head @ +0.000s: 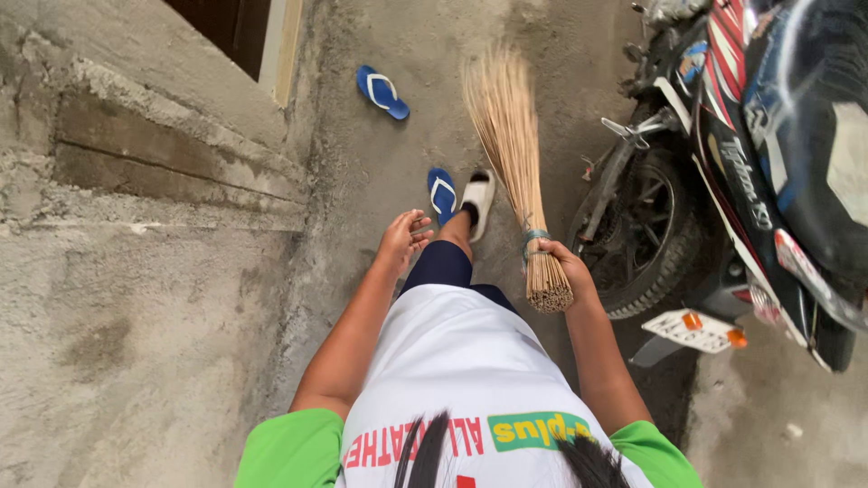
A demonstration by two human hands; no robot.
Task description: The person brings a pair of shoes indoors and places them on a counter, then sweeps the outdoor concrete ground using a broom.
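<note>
Right hand [565, 267] fingers wrapped tight round the bound neck of the stick broom [515, 154], centre frame, bristles fanned toward the top. Left hand [402, 237] empty, fingers loosely curled. Risks: bristles could snag the motorcycle [741, 181] wheel at right, or a swing could knock the blue flip-flop [441, 194] near the foot.

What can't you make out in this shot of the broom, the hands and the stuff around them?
Head view:
- Right hand: fingers hidden behind the stick broom.
- Broom tips: blurred.
- Left hand: empty, palm turned away.
- Motorcycle: cut off by the right and top edges.
- Person's second foot: hidden; only one white sandal shows.
</note>
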